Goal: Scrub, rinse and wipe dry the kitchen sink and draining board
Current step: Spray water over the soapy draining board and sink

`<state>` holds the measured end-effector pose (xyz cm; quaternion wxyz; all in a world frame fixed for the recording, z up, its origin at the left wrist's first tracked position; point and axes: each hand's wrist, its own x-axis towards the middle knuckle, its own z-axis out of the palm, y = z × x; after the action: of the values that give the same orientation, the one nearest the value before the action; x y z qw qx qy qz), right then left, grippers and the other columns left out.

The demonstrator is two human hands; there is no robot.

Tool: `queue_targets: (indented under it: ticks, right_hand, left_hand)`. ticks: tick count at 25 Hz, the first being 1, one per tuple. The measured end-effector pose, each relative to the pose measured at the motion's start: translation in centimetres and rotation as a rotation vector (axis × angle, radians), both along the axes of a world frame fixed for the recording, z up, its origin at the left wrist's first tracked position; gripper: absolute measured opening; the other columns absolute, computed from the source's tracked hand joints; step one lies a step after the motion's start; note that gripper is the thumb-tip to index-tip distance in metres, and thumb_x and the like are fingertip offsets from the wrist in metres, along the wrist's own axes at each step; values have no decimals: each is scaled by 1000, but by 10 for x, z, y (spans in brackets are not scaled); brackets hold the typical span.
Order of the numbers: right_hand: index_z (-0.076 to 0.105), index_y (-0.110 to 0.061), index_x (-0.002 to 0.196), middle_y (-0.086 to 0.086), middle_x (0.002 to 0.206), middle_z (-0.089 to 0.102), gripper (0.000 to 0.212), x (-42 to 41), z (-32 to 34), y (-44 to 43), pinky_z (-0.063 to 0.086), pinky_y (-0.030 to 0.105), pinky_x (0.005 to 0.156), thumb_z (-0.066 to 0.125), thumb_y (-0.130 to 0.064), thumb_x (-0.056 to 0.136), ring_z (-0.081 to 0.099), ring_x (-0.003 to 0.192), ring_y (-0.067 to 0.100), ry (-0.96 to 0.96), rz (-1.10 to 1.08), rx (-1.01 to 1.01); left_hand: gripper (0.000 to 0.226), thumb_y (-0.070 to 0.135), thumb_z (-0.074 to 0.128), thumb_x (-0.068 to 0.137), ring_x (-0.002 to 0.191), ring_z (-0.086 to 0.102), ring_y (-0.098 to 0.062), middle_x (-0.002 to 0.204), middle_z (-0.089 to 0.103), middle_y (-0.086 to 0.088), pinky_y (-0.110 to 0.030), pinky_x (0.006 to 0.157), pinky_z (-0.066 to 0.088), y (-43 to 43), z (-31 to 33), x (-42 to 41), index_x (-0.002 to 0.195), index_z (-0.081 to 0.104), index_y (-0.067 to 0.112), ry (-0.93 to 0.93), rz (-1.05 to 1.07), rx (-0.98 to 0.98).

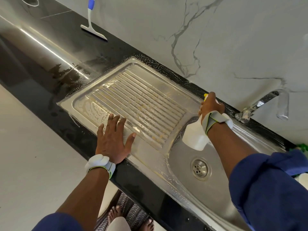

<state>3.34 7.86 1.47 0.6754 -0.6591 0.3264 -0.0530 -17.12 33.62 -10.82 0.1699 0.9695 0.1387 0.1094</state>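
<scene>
Right hand (pixel 212 106) grips spray bottle (pixel 194 138), nozzle end toward wall (pixel 233 39).

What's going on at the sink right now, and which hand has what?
A person is partway through the clean. The right hand grips a white spray bottle, held above the edge where the draining board meets the sink bowl. The left hand rests open and flat on the board's front edge. The board is covered in suds and streaks, so no rinsing or drying shows yet. A squeegee lies on the black counter further back, untouched.
</scene>
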Motion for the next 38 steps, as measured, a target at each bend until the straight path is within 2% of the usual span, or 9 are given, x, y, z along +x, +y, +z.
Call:
queue_targets:
  ticks: [4, 8, 11, 14, 19, 24, 28, 32, 38]
  right_hand:
    - [49, -6, 91, 13, 67, 54, 32, -18, -8, -22, 42, 31, 48, 52, -38, 96, 47, 47, 22, 17, 84, 23]
    - [57, -4, 105, 8, 65, 52, 33, -34, -9, -38, 34, 22, 40, 54, -34, 93, 40, 36, 17, -35, -33, 42]
    - [56, -11, 94, 7, 67, 51, 23, -42, -3, -46, 38, 19, 38, 53, -34, 93, 45, 36, 13, -86, -52, 27]
    - [64, -6, 103, 14, 67, 59, 33, -49, 0, -46, 52, 35, 50, 58, -37, 94, 56, 48, 21, -107, 27, 7]
    - [67, 2, 97, 12, 62, 58, 46, -71, -3, -43, 38, 28, 42, 64, -41, 85, 44, 39, 20, -25, 108, -171]
    - [64, 6, 110, 18, 68, 67, 55, -98, -15, -41, 55, 43, 47, 67, -43, 85, 63, 52, 28, 87, 317, -241]
    - [70, 4, 84, 15, 62, 63, 45, -124, -12, -36, 45, 32, 46, 64, -41, 88, 52, 47, 24, 77, 349, -284]
    - [68, 8, 91, 22, 71, 70, 55, -145, -18, -30, 59, 52, 52, 73, -46, 85, 69, 57, 36, 81, 482, -223]
    - [68, 0, 69, 12, 56, 63, 53, -169, -19, -21, 49, 36, 50, 69, -51, 83, 57, 48, 27, 77, 616, -289]
  left_hand:
    - [74, 68, 28, 96, 159, 14, -25, 164, 34, -5, -59, 124, 18, 0, 0, 0, 152, 41, 22, -20, -21, 0]
    - [74, 68, 29, 96, 158, 17, -26, 164, 36, -6, -59, 123, 19, 1, 0, -1, 151, 44, 20, -37, -35, -6]
    - [74, 68, 28, 95, 158, 16, -25, 164, 36, -6, -59, 123, 19, 1, 0, -2, 150, 45, 20, -30, -46, -1]
    - [74, 68, 29, 95, 158, 17, -26, 163, 36, -6, -59, 123, 19, 1, 0, -2, 149, 46, 20, -39, -52, -10]
    - [74, 69, 29, 95, 158, 17, -26, 164, 35, -5, -60, 123, 19, 2, -1, -2, 148, 47, 21, -52, -69, -12]
    - [72, 68, 30, 96, 158, 18, -26, 164, 35, -5, -60, 122, 21, 3, -1, -4, 148, 47, 21, -64, -64, -12]
    - [73, 69, 29, 96, 158, 16, -25, 164, 34, -4, -60, 122, 20, 3, -2, -4, 150, 45, 22, -59, -61, -15]
    - [75, 69, 25, 96, 159, 12, -23, 165, 32, -3, -59, 123, 20, 3, 0, -6, 151, 42, 23, -42, -56, -14]
    - [74, 69, 25, 96, 159, 12, -23, 165, 32, -3, -58, 123, 19, 2, 1, -8, 151, 43, 21, -38, -51, -17]
